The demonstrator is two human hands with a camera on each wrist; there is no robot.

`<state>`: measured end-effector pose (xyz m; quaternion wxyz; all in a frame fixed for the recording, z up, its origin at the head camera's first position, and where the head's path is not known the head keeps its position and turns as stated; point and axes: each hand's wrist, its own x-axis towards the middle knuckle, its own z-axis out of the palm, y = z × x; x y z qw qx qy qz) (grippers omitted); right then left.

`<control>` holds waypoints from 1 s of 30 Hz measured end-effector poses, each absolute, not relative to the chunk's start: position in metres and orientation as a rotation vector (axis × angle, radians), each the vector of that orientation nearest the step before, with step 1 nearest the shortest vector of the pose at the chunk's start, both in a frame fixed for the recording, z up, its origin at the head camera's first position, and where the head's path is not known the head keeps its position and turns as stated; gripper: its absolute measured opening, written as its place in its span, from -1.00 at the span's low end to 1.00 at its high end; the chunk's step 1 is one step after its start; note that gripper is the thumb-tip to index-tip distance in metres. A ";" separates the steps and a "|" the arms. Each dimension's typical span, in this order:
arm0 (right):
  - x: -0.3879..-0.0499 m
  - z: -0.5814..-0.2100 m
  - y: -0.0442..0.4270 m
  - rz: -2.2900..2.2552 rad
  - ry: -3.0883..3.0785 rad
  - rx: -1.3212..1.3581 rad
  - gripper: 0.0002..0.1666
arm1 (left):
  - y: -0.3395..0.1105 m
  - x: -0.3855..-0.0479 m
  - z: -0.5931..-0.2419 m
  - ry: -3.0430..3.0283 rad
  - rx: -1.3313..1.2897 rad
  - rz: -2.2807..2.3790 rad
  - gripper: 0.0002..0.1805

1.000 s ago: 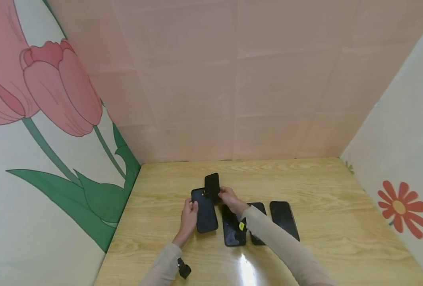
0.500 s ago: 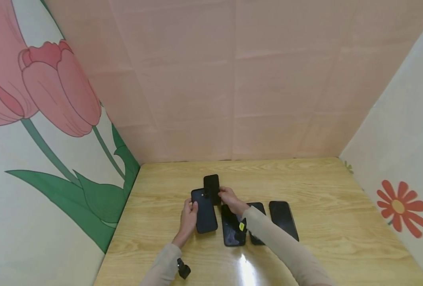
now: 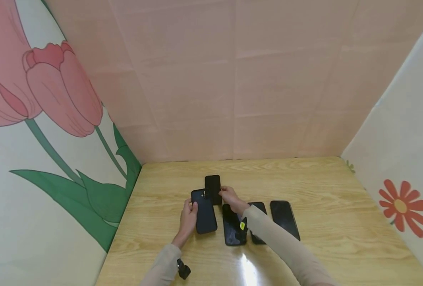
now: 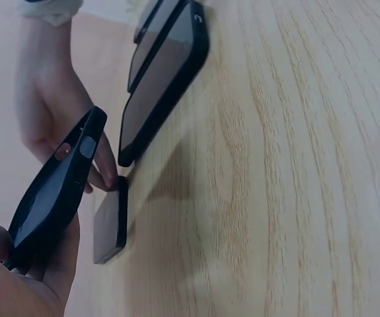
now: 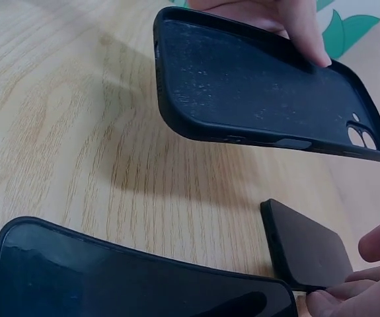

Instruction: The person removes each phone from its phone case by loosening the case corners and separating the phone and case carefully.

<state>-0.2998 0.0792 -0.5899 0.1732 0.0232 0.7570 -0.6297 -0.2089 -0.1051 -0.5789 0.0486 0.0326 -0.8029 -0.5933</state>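
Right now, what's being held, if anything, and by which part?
The left hand grips the black phone case by one long side. The right hand only touches the small slab at its edge.

A wood-grain table [image 3: 347, 222] carries a small black phone [image 3: 212, 190] at the right hand's [image 3: 231, 200] fingertips. Three larger ones lie rightward in a row: the first phone [image 3: 234, 235] just nearer than that hand, the second phone [image 3: 259, 207] partly under its sleeve [image 3: 279, 244], the third phone [image 3: 284, 217] farther right.
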 end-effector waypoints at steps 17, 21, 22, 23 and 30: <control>-0.273 -0.565 0.099 -2.029 2.281 -0.117 -0.66 | -0.102 -0.206 -0.587 -2.505 0.081 -1.806 -0.59; -0.262 -0.559 0.106 -2.091 2.265 -0.136 -0.69 | -0.100 -0.207 -0.591 -2.511 0.062 -1.807 -0.59; -0.260 -0.558 0.108 -2.102 2.259 -0.128 -0.69 | -0.100 -0.208 -0.592 -2.512 0.058 -1.808 -0.59; -0.258 -0.557 0.110 -2.108 2.252 -0.119 -0.68 | -0.100 -0.208 -0.593 -2.517 0.053 -1.808 -0.58; -0.245 -0.555 0.122 -2.105 2.253 -0.086 -0.69 | -0.100 -0.205 -0.596 -2.579 0.049 -1.801 -0.54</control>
